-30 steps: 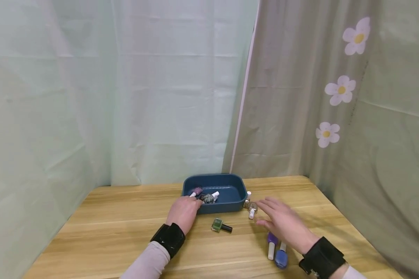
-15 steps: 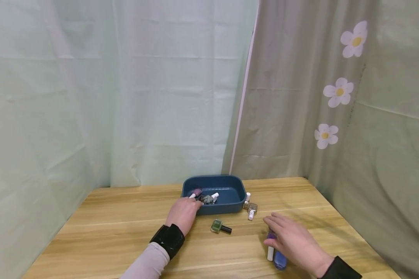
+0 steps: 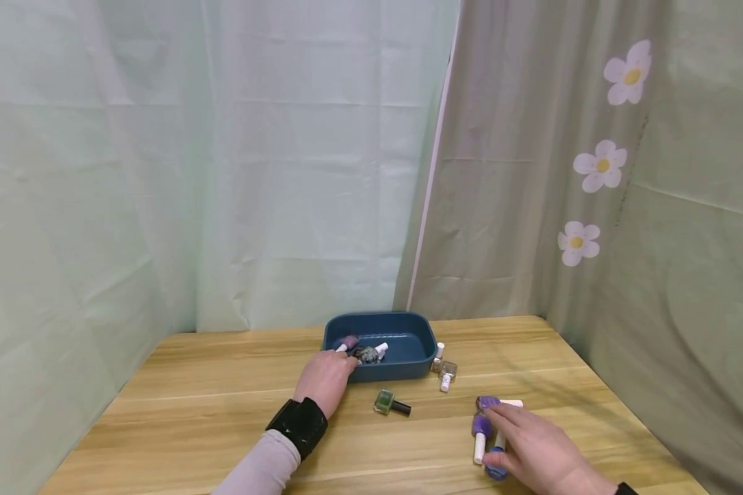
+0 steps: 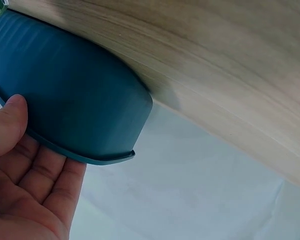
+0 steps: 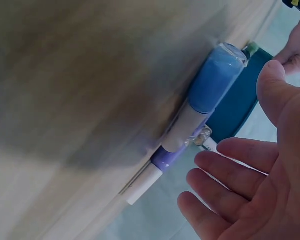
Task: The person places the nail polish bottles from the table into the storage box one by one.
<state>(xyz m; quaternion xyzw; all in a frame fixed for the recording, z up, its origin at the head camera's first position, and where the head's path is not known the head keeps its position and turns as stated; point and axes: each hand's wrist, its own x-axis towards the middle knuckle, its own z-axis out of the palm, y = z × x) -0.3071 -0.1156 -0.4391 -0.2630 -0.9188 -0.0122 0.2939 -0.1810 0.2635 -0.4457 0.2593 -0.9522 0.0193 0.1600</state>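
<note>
In the head view, my left hand (image 3: pixel 324 379) grips the front-left rim of a blue plastic bin (image 3: pixel 402 372). The left wrist view shows its thumb (image 4: pixel 15 117) on the outer wall and its fingers behind the rim. Over several nail polish bottles at the right hovers my right hand (image 3: pixel 535 443), fingers extended and holding nothing. Nearest to it lie a blue nail polish bottle (image 5: pixel 217 80), partly hidden by the hand in the head view, and two purple ones, one pointing its white cap forward (image 3: pixel 481 427), the other sideways (image 3: pixel 488 403).
Inside the bin lie a purple bottle (image 3: pixel 349 341) and grey ones (image 3: pixel 369 354) with white caps. A green bottle (image 3: pixel 384 401) with a black cap lies before it. Two clear-brown bottles (image 3: pixel 448 372) are beside its right end. Curtains (image 3: pixel 322 206) hang behind the table (image 3: pixel 192 412).
My right hand has drawn back from beside the clear-brown bottles, down and right, to above the blue and purple bottles. The sideways purple bottle has come into view. My left hand stays put.
</note>
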